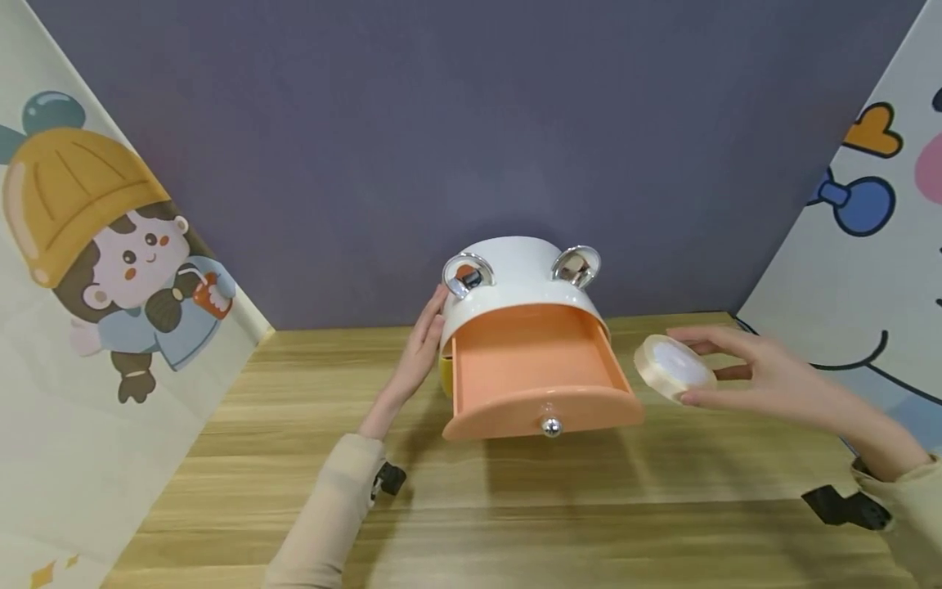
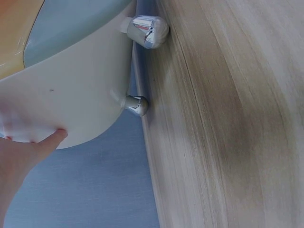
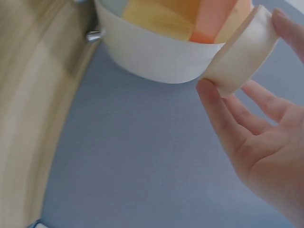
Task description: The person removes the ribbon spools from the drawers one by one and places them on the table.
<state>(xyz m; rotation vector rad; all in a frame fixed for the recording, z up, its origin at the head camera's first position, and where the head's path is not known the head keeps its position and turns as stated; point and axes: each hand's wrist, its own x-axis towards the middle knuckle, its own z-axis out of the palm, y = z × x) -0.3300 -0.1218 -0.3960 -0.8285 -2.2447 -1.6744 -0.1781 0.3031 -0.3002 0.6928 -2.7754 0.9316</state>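
Note:
A white rounded storage box (image 1: 515,260) with two shiny mirror-like ears stands against the back wall. Its peach drawer (image 1: 533,356) is pulled out toward me and shows a bare bottom; a silver knob (image 1: 551,426) sits on the front. My left hand (image 1: 419,352) rests along the box's left side, fingers stretched out, and the left wrist view shows a fingertip pressed on the white shell. To the right of the drawer, my right hand (image 1: 765,378) pinches a cream roll of tape (image 1: 673,368) between thumb and fingers, tilted and held in the air.
Under the box is a wood-grain tabletop (image 1: 471,523). Silver feet (image 2: 148,32) hold the box up. A dark grey wall (image 1: 471,123) rises behind, with cartoon-printed panels at left and right. Black wrist cameras (image 1: 846,507) sit at both cuffs.

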